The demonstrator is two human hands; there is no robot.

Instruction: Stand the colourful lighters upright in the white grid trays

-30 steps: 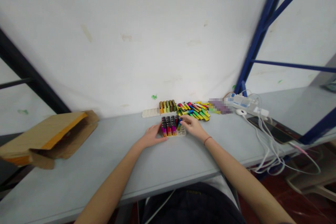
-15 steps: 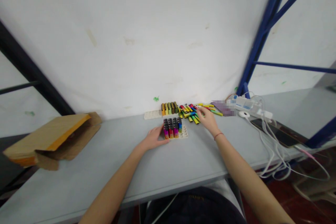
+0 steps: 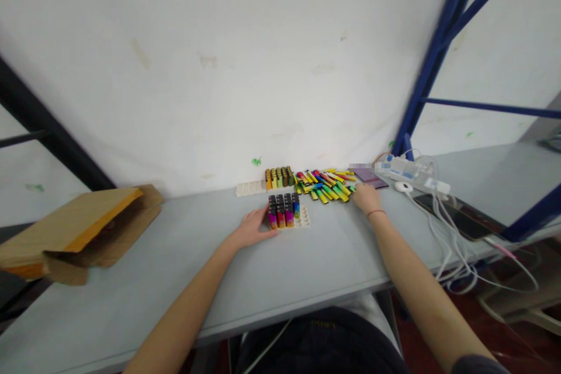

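My left hand (image 3: 253,228) is curved round the left side of a white holed tray (image 3: 303,220), its thumb along the front edge. Black-topped lighters (image 3: 281,212) in purple, red and blue stand upright in that tray, with bare holes at its right. Behind it, a loose pile of lighters (image 3: 325,186), mostly yellow and green, lies on the table. My right hand (image 3: 367,197) is at the pile's right end, fingers curled down by a green lighter; its fingertips are partly hidden, so what they hold is unclear.
A second white tray (image 3: 250,188) with upright yellow-to-brown lighters (image 3: 279,177) stands near the wall. An open cardboard box (image 3: 83,228) lies at left. To the right are a purple flat item (image 3: 371,178), a power strip (image 3: 418,173), tangled white cables (image 3: 442,245) and a dark tablet-like device (image 3: 460,216).
My right hand has moved right, from the middle of the lighter pile to its right end, uncovering more green and yellow lighters. My left hand stays at the tray. The view has shifted slightly.
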